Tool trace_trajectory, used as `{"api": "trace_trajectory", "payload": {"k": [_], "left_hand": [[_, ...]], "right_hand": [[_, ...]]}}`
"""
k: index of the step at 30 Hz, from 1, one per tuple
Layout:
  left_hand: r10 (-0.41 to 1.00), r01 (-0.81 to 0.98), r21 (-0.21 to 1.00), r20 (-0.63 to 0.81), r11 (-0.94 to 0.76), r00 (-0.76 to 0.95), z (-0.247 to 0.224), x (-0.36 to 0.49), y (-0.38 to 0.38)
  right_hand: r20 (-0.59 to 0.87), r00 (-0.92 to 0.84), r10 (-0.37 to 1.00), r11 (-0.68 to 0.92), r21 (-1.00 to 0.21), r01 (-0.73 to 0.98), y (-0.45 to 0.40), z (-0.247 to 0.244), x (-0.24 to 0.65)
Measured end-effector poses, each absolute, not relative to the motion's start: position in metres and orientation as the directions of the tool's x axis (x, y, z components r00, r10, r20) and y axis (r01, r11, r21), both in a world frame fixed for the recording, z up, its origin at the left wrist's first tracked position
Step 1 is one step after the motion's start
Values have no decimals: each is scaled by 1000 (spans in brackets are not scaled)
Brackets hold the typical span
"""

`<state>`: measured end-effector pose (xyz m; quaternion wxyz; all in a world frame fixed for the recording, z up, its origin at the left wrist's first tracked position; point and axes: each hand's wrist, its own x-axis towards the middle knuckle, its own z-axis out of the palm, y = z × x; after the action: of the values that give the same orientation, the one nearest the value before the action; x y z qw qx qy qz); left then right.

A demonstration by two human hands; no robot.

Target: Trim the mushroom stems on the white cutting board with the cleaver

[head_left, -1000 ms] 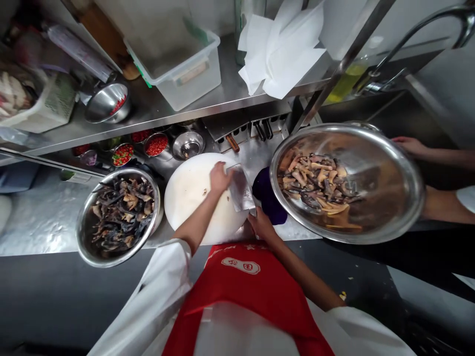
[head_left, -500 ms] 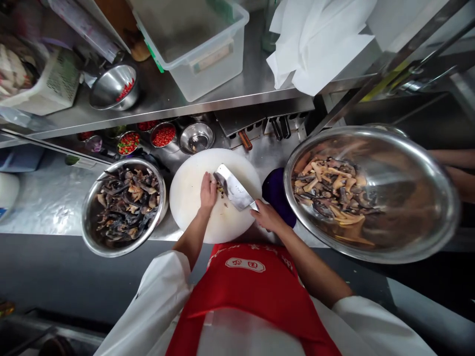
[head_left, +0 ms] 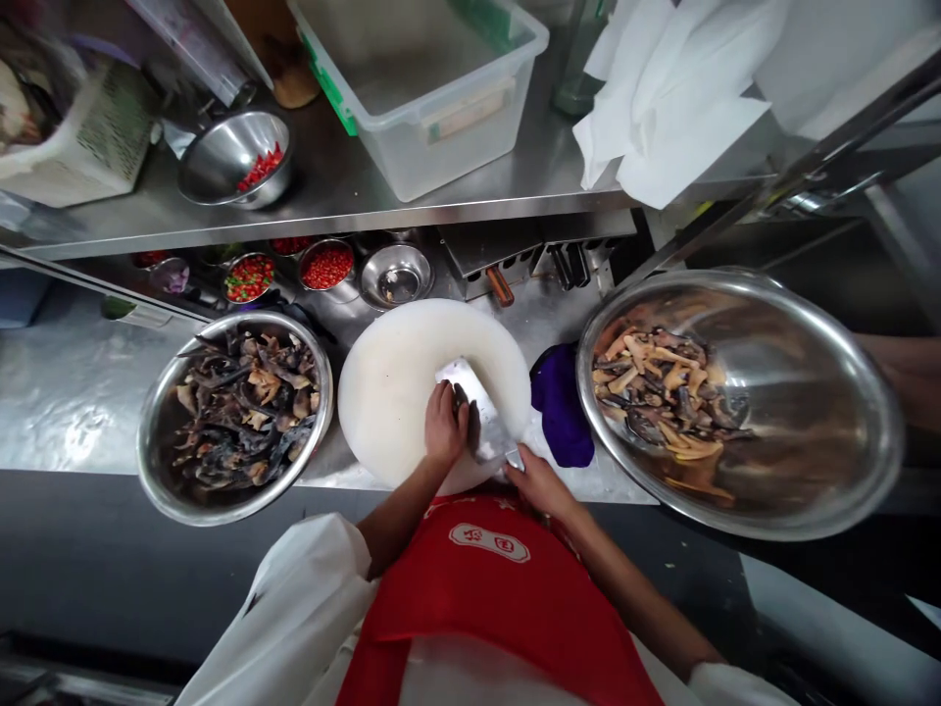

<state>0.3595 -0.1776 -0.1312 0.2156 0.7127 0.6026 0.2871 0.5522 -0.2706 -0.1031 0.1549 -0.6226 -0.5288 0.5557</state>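
Observation:
My right hand (head_left: 540, 482) is wrapped round the handle of a cleaver (head_left: 491, 422). The broad blade lies low over the round white chopping board (head_left: 397, 382), slanting up and left. My left hand (head_left: 445, 427) is closed, its bent fingers against the blade's left edge; what they hold, if anything, is hidden. A dark patch shows on the blade beside them. Left of the board stands a steel bowl (head_left: 151, 461) full of dark, smoked-looking meat pieces (head_left: 250, 402). Right of it a larger steel bowl (head_left: 830, 412) holds cut brown and tan pieces (head_left: 662, 382).
A purple cloth (head_left: 565, 412) lies between board and large bowl. Behind are small bowls of chopped red chilli (head_left: 327, 265) and a knife rack (head_left: 529, 260). The steel shelf (head_left: 330, 216) above carries a plastic bin (head_left: 456, 127). Another person's arm (head_left: 904, 382) reaches in at right.
My left hand has moved right and toward me, and its fingers have curled against the blade. The cleaver has shifted nearer my body. The small bits on the board no longer show.

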Motion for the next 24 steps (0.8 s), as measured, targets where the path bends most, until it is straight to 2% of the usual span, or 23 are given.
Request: {"api": "trace_trajectory", "payload": {"k": [4, 7, 10, 13, 16, 20, 22, 24], "left_hand": [[966, 610, 791, 120, 48, -231, -130, 370, -165], [934, 550, 833, 143, 66, -328, -126, 359, -126], [923, 563, 827, 212, 7, -322, -117, 338, -62], [945, 599, 799, 231, -48, -232, -109, 316, 22], [978, 648, 761, 158, -31, -138, -113, 300, 108], [993, 669, 738, -19, 91, -114, -137, 286, 187], [991, 704, 698, -77, 131, -109, -149, 281, 205], [987, 739, 655, -71, 157, -147, -155, 277, 210]], "right_hand": [[-523, -205, 827, -311, -730, 609, -263, -94, 518], [-530, -201, 824, -282, -691, 666, -231, -81, 497], [-538, -194, 820, -309, -702, 641, -183, -67, 479], [-553, -172, 816, -400, -753, 522, -137, -60, 468], [-574, -159, 803, -503, -796, 337, -110, -61, 466], [-638, -144, 757, -622, -770, 143, -116, -70, 473], [-647, -112, 754, -635, -762, 126, -131, -75, 480], [-666, -71, 743, -651, -743, 153, -150, -80, 489]]}}
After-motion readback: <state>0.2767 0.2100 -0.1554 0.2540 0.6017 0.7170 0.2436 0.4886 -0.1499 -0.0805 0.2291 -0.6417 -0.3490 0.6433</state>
